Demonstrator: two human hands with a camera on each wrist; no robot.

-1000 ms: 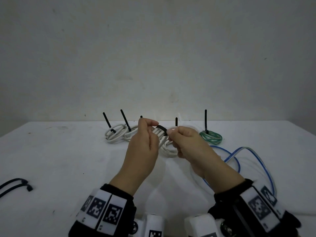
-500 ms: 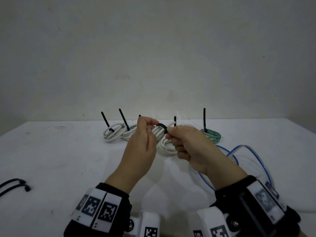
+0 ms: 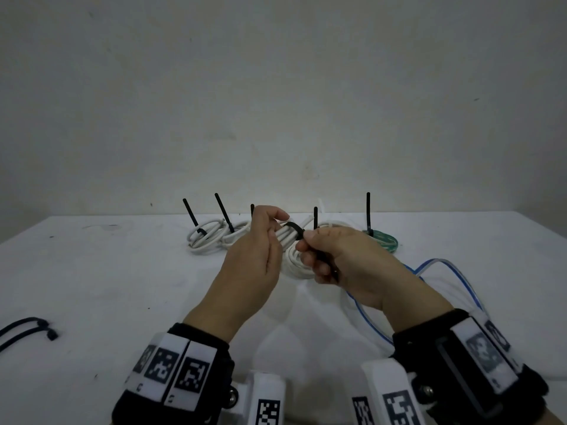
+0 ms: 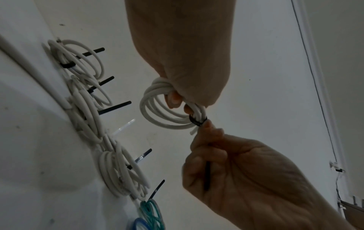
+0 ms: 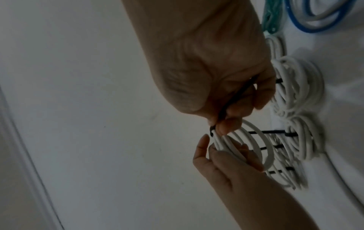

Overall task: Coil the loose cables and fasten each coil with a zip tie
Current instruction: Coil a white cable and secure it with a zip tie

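Observation:
My left hand (image 3: 266, 229) grips a white cable coil (image 3: 283, 236) held above the white table (image 3: 107, 286). A black zip tie (image 3: 295, 228) loops round the coil's strands. My right hand (image 3: 319, 250) pinches the tie's tail, which runs down through its curled fingers. In the left wrist view the coil (image 4: 157, 112) hangs from my left fingers, the tie loop (image 4: 197, 122) sits at its lower right, and the tail (image 4: 206, 175) crosses the right palm. In the right wrist view the tail (image 5: 232, 102) lies under my right thumb and the coil (image 5: 254, 140) rests in the left hand.
Several tied white coils (image 3: 205, 237) with upright black tie tails line the table's far edge, beside a tied green coil (image 3: 382, 239). A loose blue and white cable (image 3: 441, 271) lies at the right. Black zip ties (image 3: 27, 331) lie at the left edge.
My right hand has drawn the zip tie's tail down and back through its fingers, so the loop sits tighter on the coil. Both hands stay at about the same spot.

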